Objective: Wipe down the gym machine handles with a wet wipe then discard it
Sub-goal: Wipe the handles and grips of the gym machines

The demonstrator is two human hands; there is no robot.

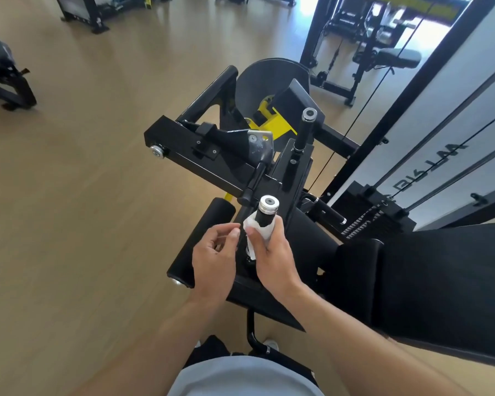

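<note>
On the left, over the black foam roller (201,242), the left hand (214,261) hovers just beside the near handle (265,212), fingers loosely curled with thumb and forefinger tips nearly meeting, holding nothing. To its right, the right hand (275,252) wraps the white wet wipe (256,234) around that upright black handle, thumb and fingers pressing it below the silver end cap. Farther right stands the far handle (305,128), bare, and beyond it the weight stack (366,221).
</note>
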